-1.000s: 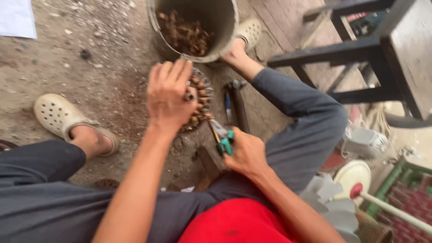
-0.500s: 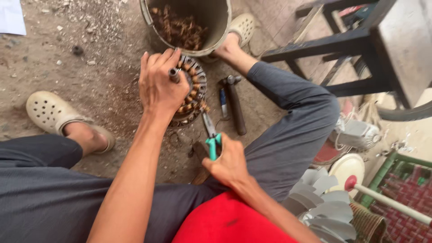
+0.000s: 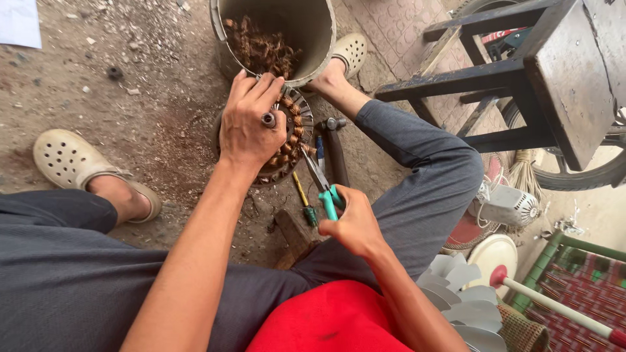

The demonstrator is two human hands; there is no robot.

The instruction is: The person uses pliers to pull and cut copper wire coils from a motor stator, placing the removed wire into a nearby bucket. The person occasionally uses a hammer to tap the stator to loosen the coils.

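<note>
Down on the dirty ground (image 3: 150,104), between the person's legs, a round motor part (image 3: 290,140) with copper windings is lying flat. It is covered from above by the left hand (image 3: 251,124), whose fingers are spread and curved over its rim, so the part is pressed and held in place; a small dark piece is seen between two of the fingers, but it cannot be told what it is. The right hand (image 3: 352,225) is closed around the green handles of a pair of pliers (image 3: 321,186). The metal tip of the pliers is pointed toward the windings at the near edge of the part, just beside the left wrist; whether it touches the wire cannot be told.

Just behind the part a grey bucket (image 3: 313,39) is standing, and brown scraps of copper wire (image 3: 257,49) are seen inside it. To the right of the part a hammer (image 3: 336,153) with a dark handle and a blue-handled tool (image 3: 319,145) are laid on the ground, and a thin screwdriver (image 3: 303,199) is lying near the pliers. A block of wood (image 3: 293,231) is placed under the right hand.

Both feet are worn in pale perforated clogs (image 3: 65,160). A dark wooden stool (image 3: 541,78) is standing at the upper right. White fan blades (image 3: 463,293) and a small white motor (image 3: 508,205) are seen at the lower right.
</note>
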